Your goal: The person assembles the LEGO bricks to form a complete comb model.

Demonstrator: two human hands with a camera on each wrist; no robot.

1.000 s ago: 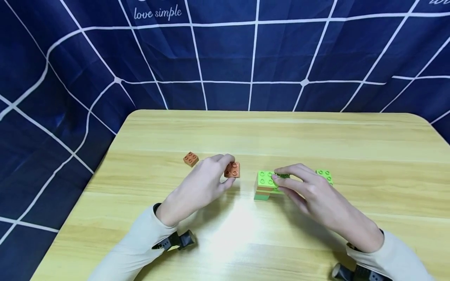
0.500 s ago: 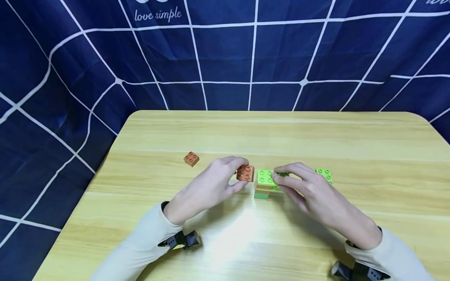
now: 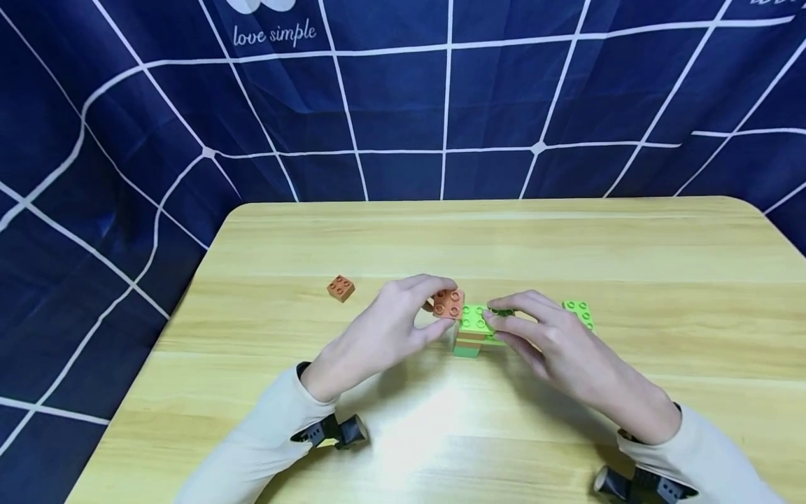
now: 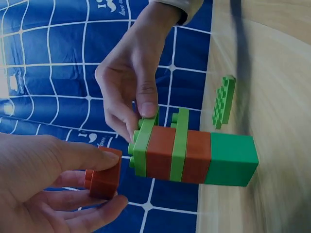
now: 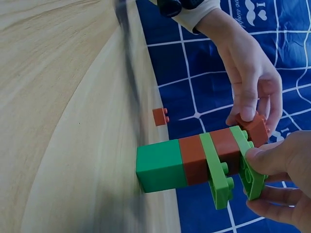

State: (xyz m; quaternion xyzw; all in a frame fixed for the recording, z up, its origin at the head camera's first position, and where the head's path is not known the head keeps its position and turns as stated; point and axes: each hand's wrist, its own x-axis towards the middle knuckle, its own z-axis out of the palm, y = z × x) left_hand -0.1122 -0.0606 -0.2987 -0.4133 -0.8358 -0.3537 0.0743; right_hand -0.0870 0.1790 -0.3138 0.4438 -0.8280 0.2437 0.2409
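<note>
Between thumb and fingers, my left hand (image 3: 387, 325) pinches a reddish-brown toy building brick (image 3: 449, 304) with studs. It is held just left of the top of a small brick tower, overlapping its corner in the head view. From the bottom, the tower has a dark green brick (image 4: 235, 160), a brown brick (image 4: 198, 158), a light green plate (image 4: 179, 153), another brown brick (image 4: 160, 154) and a top light green plate (image 3: 474, 318). My right hand (image 3: 560, 343) grips the overhanging right end of that top plate, its fingertips covering some studs.
A loose brown brick (image 3: 341, 288) lies on the wooden table (image 3: 283, 238) to the left. Behind my right hand sits a loose light green plate (image 3: 579, 314), partly hidden. A blue grid-patterned cloth (image 3: 403, 105) hangs behind the table.
My left hand has carried the brown brick rightward from beside the tower to its top left edge. My right hand keeps its grip on the top plate.
</note>
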